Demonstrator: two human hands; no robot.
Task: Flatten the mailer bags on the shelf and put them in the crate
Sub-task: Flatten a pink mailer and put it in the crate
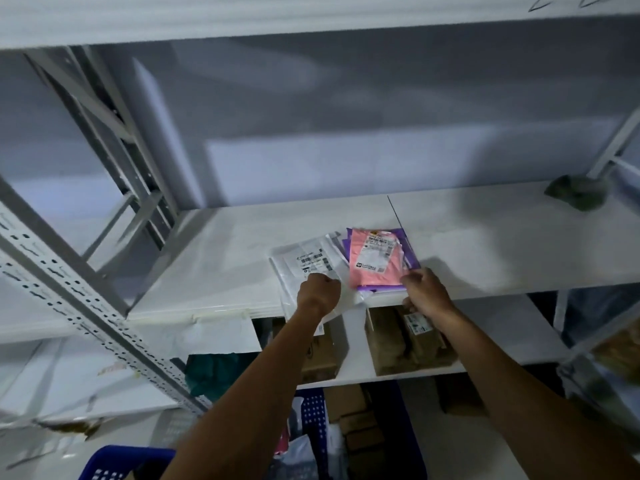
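Shelf [485,244], centre frame: white mailer bag [304,261], left hand [318,289] fisted on its front edge; pink mailer bag [374,261] atop purple bags [410,258], right hand [422,289] gripping their near edge; blue crate [117,462], lower left.

shelf [485,237] lies bare around the mailer bags [346,261]; green bundle [576,192] sits far right.

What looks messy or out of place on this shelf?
The white mailer hangs over the shelf's front edge, and the pink mailer lies askew on purple ones. A crumpled green lump sits alone at the back right.
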